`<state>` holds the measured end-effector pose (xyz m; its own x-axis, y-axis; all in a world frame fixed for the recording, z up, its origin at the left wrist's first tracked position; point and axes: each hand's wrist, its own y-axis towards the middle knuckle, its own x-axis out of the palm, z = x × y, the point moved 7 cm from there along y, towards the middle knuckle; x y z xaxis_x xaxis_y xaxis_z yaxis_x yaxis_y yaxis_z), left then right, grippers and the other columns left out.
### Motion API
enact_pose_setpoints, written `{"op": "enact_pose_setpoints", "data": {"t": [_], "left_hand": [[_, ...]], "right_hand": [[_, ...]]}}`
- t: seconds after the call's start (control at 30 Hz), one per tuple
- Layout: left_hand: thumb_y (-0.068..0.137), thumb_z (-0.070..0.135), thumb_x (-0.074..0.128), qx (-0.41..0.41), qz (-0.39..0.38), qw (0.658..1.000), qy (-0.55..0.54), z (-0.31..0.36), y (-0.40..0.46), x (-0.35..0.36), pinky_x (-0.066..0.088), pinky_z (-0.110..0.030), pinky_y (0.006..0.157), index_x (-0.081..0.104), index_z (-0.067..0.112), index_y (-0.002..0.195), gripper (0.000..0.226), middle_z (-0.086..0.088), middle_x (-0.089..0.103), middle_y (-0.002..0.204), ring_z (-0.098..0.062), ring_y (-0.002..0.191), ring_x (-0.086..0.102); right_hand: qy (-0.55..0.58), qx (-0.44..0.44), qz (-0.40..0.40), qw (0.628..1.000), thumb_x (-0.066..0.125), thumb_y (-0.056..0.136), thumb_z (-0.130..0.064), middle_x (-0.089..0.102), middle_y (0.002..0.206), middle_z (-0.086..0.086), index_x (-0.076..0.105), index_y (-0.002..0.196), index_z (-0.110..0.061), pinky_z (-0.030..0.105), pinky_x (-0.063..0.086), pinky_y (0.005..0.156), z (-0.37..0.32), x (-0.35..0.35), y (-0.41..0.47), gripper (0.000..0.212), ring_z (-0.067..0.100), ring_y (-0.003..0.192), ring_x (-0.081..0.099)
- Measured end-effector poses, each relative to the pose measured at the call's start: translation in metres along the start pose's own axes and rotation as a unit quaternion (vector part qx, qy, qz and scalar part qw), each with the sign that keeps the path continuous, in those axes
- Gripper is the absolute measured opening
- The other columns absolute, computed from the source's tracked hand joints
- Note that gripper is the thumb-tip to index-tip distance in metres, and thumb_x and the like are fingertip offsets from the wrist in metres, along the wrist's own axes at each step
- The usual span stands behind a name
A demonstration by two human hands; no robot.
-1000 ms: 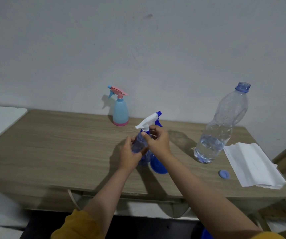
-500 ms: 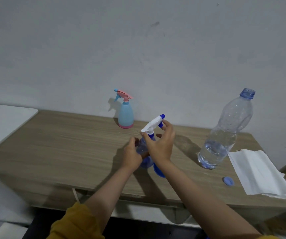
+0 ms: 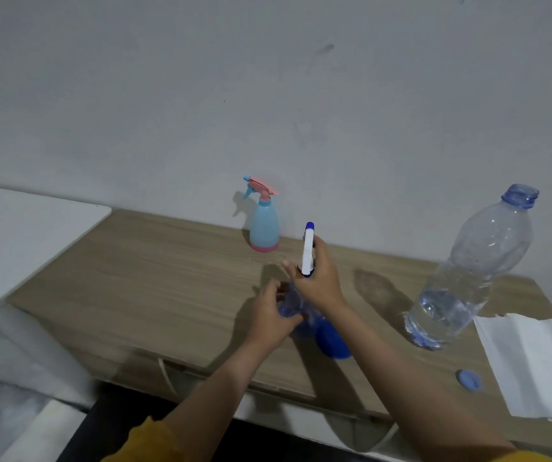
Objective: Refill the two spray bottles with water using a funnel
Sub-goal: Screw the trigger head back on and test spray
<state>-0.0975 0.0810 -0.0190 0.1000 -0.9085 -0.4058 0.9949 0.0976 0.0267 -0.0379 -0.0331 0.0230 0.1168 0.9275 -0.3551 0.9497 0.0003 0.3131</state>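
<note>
Two hands meet on one blue spray bottle [image 3: 296,311] standing near the front middle of the wooden table [image 3: 154,278]. The right hand [image 3: 317,281] has its fingers curled round the white and blue spray head [image 3: 307,250], pinching it at the collar, with the head's long axis pointing almost straight away toward the wall. The left hand [image 3: 269,316] wraps its fingers round the clear blue body below, holding it upright. By my reading this is the twist that frees the head, so what matters is that the neck runs straight up between the two grips: the right hand sits directly above the left, and lifting along that vertical line should clear the tube. A blue funnel [image 3: 332,341] lies just beside the bottle, under the right wrist. Farther out stand the water bottle [image 3: 467,281], uncapped, with its cap [image 3: 468,380] and a paper towel [image 3: 534,365] nearby, and the pale blue spray bottle [image 3: 264,225] by the wall.
</note>
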Motion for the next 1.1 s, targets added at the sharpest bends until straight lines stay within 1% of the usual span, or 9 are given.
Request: {"op": "enact_pose_setpoints", "data": {"t": [0.1,0.2,0.3,0.43,0.6,0.73,0.83,0.97,1.1], "left_hand": [[0.07,0.018,0.081,-0.001,0.026,1.0,0.004,-0.012,-0.003,-0.007,0.039,0.003,0.071,0.053,0.017,0.12,0.057,0.01,0.061,0.113,-0.003,0.105,0.057],[0.071,0.035,0.079,-0.004,0.047,0.999,0.022,-0.031,-0.011,-0.027,0.043,-0.009,0.088,0.05,0.021,0.124,0.063,0.012,0.056,0.121,-0.001,0.114,0.052],[0.067,0.054,0.069,0.006,0.081,0.992,0.101,-0.053,-0.021,-0.059,0.047,-0.032,0.095,0.05,0.02,0.126,0.071,0.004,0.056,0.124,-0.012,0.115,0.053],[0.067,0.063,0.053,0.014,0.092,0.978,0.188,-0.074,-0.028,-0.109,0.045,-0.04,0.1,0.048,0.009,0.13,0.084,-0.012,0.054,0.126,-0.027,0.117,0.054],[0.067,0.072,0.032,0.005,0.048,0.938,0.343,-0.101,-0.029,-0.155,0.034,-0.045,0.108,0.034,0.005,0.141,0.1,-0.017,0.041,0.142,-0.032,0.132,0.037],[0.062,0.076,0.024,-0.001,0.015,0.921,0.39,-0.116,-0.035,-0.174,0.027,-0.043,0.113,0.024,0.008,0.146,0.108,-0.016,0.029,0.15,-0.03,0.139,0.026],[0.06,0.077,0.023,-0.001,0.004,0.918,0.398,-0.125,-0.036,-0.181,0.025,-0.044,0.113,0.022,0.009,0.146,0.11,-0.016,0.026,0.152,-0.03,0.14,0.023],[0.062,0.077,0.023,0.021,-0.007,0.916,0.4,-0.132,-0.039,-0.185,0.021,-0.042,0.116,0.022,0.008,0.146,0.109,-0.017,0.026,0.152,-0.029,0.141,0.022],[0.062,0.077,0.022,0.033,-0.011,0.917,0.397,-0.138,-0.039,-0.193,0.019,-0.038,0.116,0.023,0.008,0.146,0.109,-0.016,0.027,0.151,-0.029,0.141,0.022]], "right_hand": [[-0.004,-0.06,0.001,0.998,0.067,0.087,-0.014,0.056,0.096,-0.01,0.051,0.113,-0.018,0.008,0.043,0.074,-0.018,0.002,0.003,0.031,0.003,0.085,0.053],[0.003,-0.096,-0.006,0.995,0.063,0.089,-0.01,0.059,0.091,-0.001,0.049,0.104,-0.023,0.003,0.041,0.067,-0.037,0.003,0.003,0.024,0.006,0.074,0.054],[0.019,-0.073,-0.01,0.997,0.062,0.086,-0.004,0.062,0.084,0.013,0.054,0.097,-0.016,0.017,0.045,0.062,-0.046,0.004,0.0,0.018,0.019,0.07,0.056],[0.002,-0.017,-0.061,0.998,0.056,0.075,-0.009,0.061,0.079,0.019,0.056,0.084,-0.012,0.033,0.044,0.058,-0.053,0.02,-0.006,0.009,0.033,0.068,0.056],[-0.073,0.077,-0.179,0.978,0.058,0.08,-0.006,0.068,0.09,0.016,0.063,0.087,-0.007,0.036,0.048,0.073,-0.057,0.063,-0.035,0.009,0.03,0.083,0.062],[-0.132,0.137,-0.306,0.933,0.054,0.085,-0.009,0.059,0.086,0.004,0.054,0.096,-0.032,0.026,0.04,0.067,-0.05,0.1,-0.068,0.026,0.018,0.075,0.053],[-0.175,0.182,-0.317,0.914,0.051,0.082,-0.004,0.053,0.078,0.014,0.054,0.075,-0.019,0.029,0.038,0.061,-0.041,0.114,-0.085,0.016,0.024,0.069,0.049],[-0.213,0.188,-0.341,0.896,0.046,0.081,-0.007,0.06,0.092,0.021,0.053,0.116,-0.013,0.029,0.039,0.059,-0.031,0.132,-0.099,0.037,0.031,0.07,0.055],[-0.183,0.266,-0.287,0.902,0.05,0.079,-0.008,0.063,0.075,0.016,0.057,0.077,-0.013,0.021,0.038,0.046,-0.021,0.134,-0.104,0.009,0.019,0.048,0.051]]}}
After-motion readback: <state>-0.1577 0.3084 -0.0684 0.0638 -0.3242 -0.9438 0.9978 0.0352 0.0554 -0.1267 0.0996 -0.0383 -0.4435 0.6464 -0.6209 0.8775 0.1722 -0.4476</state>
